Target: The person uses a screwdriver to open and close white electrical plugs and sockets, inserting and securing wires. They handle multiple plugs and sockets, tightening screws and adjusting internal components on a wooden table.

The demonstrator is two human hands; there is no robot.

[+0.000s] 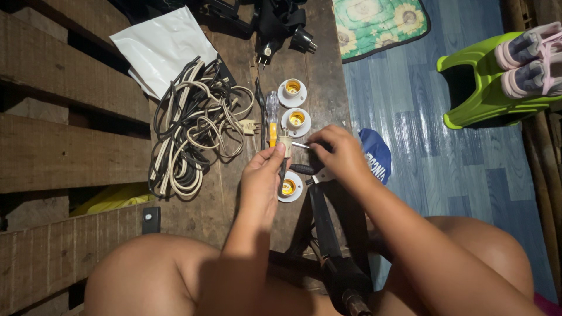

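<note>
My left hand (264,171) pinches a small cream plug piece (284,144) between thumb and fingers over the wooden bench (316,64). My right hand (336,153) holds a thin metal-tipped tool (300,145) whose point touches that piece. Just below my hands lies a white lamp socket (291,188) with a brass centre. Two more white lamp sockets (292,92) (296,120) sit beyond them. A yellow-handled screwdriver (272,120) lies beside those sockets.
A tangle of cream and black cables (190,131) lies left, with a white plastic sheet (164,47) behind it. Black plugs (281,32) sit at the far end. A blue cap (374,155), a green stool (486,82) with shoes (530,58) and a flowered mat (377,20) are on the floor right.
</note>
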